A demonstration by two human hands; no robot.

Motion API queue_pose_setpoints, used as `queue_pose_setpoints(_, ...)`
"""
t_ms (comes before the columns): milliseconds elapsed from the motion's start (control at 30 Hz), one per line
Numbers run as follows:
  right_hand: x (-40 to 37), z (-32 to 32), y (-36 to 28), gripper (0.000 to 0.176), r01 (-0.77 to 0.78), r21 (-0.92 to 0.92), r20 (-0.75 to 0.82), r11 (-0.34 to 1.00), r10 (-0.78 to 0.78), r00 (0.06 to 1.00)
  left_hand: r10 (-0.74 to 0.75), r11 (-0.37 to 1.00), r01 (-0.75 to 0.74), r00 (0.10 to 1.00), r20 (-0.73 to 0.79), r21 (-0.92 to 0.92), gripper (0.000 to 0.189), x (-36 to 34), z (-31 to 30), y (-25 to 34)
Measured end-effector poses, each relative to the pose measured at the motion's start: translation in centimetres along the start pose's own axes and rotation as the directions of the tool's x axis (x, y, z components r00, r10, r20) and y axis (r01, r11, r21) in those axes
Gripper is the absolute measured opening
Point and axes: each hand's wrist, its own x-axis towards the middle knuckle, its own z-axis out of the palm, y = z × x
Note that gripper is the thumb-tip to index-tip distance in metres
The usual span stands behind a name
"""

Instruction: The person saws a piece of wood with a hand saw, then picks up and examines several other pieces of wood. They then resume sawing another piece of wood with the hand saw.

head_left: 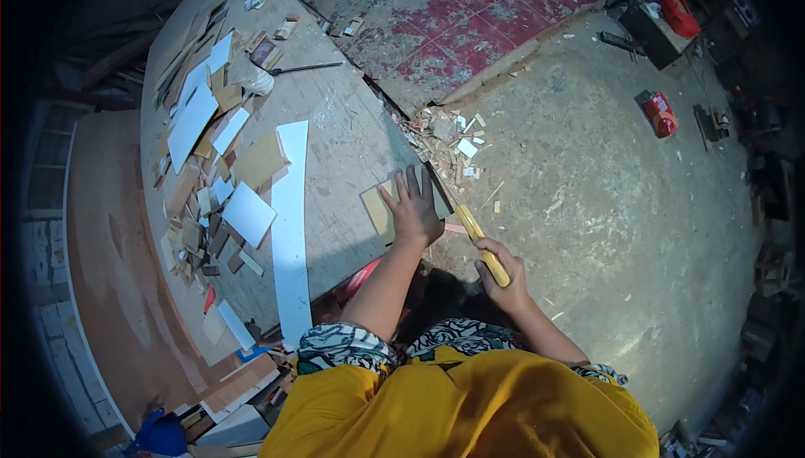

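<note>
My left hand (411, 213) lies flat with its fingers spread, pressing on a small tan board (377, 211) at the near right edge of the worktable (340, 164). Part of the board is hidden under the palm. My right hand (506, 278) is wrapped round the yellow handle (471, 225) of a handsaw. Its dark blade (439, 187) runs forward from the handle along the table's edge, just right of my left fingertips.
White and brown board offcuts (249, 215) crowd the table's left side, beside a long white strip (290, 206). Wood scraps (453, 139) litter the concrete floor (587, 206) past the edge. A red packet (660, 114) lies farther right.
</note>
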Motion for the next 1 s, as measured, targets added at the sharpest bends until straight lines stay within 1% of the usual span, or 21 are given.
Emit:
queue_pose_setpoints(33, 0.2, -0.2, -0.2, 0.037, 0.003, -0.013, 0.006, 1.000, -0.003, 1.000, -0.008, 1.000, 0.009, 0.999, 0.040, -0.029, 0.098, 0.1, -0.3, 0.0)
queue_pose_setpoints(67, 0.5, -0.2, -0.5, 0.037, 0.033, 0.016, -0.025, 0.999, -0.033, 0.999, -0.017, 0.998, 0.022, 0.997, 0.079, -0.056, 0.097, 0.2, -0.5, 0.0)
queue_pose_setpoints(100, 0.7, -0.1, -0.7, 0.037, 0.064, 0.045, -0.054, 0.997, -0.061, 0.997, -0.026, 0.997, 0.031, 0.997, 0.072, -0.066, 0.096, 0.2, -0.7, 0.1)
queue_pose_setpoints(133, 0.8, -0.1, -1.0, 0.037, 0.068, 0.036, -0.043, 0.997, -0.066, 0.997, -0.036, 0.996, 0.041, 0.997, 0.070, -0.078, 0.096, 0.0, -0.8, 0.1)
queue_pose_setpoints(200, 1.0, 0.0, -1.5, 0.037, 0.083, 0.009, -0.080, 0.996, -0.082, 0.993, -0.019, 0.996, 0.026, 0.997, 0.079, -0.088, 0.095, 0.0, -1.0, 0.0)
queue_pose_setpoints(233, 1.2, 0.2, -1.6, 0.037, 0.093, 0.003, -0.073, 0.996, -0.092, 0.993, -0.028, 0.995, 0.034, 0.997, 0.071, -0.095, 0.095, 0.1, -0.5, 0.0)
queue_pose_setpoints(300, 1.7, 0.8, -2.2, 0.037, 0.146, -0.043, -0.111, 0.988, -0.150, 0.982, -0.018, 0.999, 0.017, 0.999, -0.027, -0.051, 0.093, 0.3, 0.6, -0.1)
queue_pose_setpoints(333, 2.2, 0.8, -2.6, 0.037, 0.148, -0.047, -0.098, 0.988, -0.152, 0.983, -0.029, 0.998, 0.027, 0.999, -0.025, -0.057, 0.093, 0.5, 0.7, -0.1)
queue_pose_setpoints(400, 3.2, 0.7, -3.5, 0.036, 0.029, 0.026, 0.003, 0.999, -0.029, 1.000, -0.099, 0.995, 0.098, 0.995, -0.021, -0.034, 0.092, 1.0, 0.5, 0.0)
queue_pose_setpoints(433, 3.5, 0.6, -3.3, 0.037, 0.027, 0.055, -0.004, 0.998, -0.027, 1.000, -0.099, 0.994, 0.098, 0.995, -0.026, -0.040, 0.092, 1.0, 0.0, 0.1)
queue_pose_setpoints(500, 3.5, 0.0, -3.0, 0.037, 0.029, 0.040, 0.019, 0.999, -0.030, 0.999, -0.106, 0.992, 0.107, 0.994, 0.016, -0.070, 0.093, 0.8, -0.8, 0.2)
queue_pose_setpoints(533, 3.5, -0.4, -2.9, 0.036, 0.031, 0.031, 0.043, 0.999, -0.033, 0.999, -0.103, 0.992, 0.103, 0.995, 0.010, -0.075, 0.093, 0.7, -0.7, 0.2)
queue_pose_setpoints(667, 1.3, -1.4, -3.4, 0.036, 0.093, -0.002, 0.040, 0.996, -0.093, 0.995, -0.107, 0.989, 0.105, 0.994, -0.013, -0.099, 0.095, 0.7, -0.7, 0.1)
queue_pose_setpoints(733, 0.9, -1.7, -4.6, 0.036, -0.014, 0.025, 0.059, 1.000, 0.012, 0.998, -0.082, 0.993, 0.083, 0.997, 0.009, -0.088, 0.100, 0.6, -0.9, 0.0)
queue_pose_setpoints(800, 2.3, -1.9, -6.2, 0.036, 0.016, -0.013, 0.072, 1.000, -0.015, 0.997, -0.086, 0.992, 0.086, 0.996, -0.005, -0.089, 0.102, 0.5, -1.1, -0.3)
queue_pose_setpoints(867, 3.4, -2.6, -7.6, 0.034, -0.020, -0.044, 0.083, 0.999, 0.024, 0.996, -0.083, 0.991, 0.083, 0.997, -0.003, -0.101, 0.105, 0.5, -1.0, -0.2)
queue_pose_setpoints(933, 3.7, -2.3, -8.5, 0.034, -0.011, -0.049, 0.093, 0.999, 0.016, 0.996, -0.068, 0.996, 0.066, 0.997, -0.032, -0.066, 0.105, 0.5, -0.8, -0.2)
queue_pose_setpoints(1000, 3.3, -1.8, -9.0, 0.035, 0.009, -0.139, 0.146, 0.990, 0.012, 0.989, -0.076, 0.995, 0.074, 0.997, -0.029, -0.064, 0.105, 0.7, -0.6, -0.2)
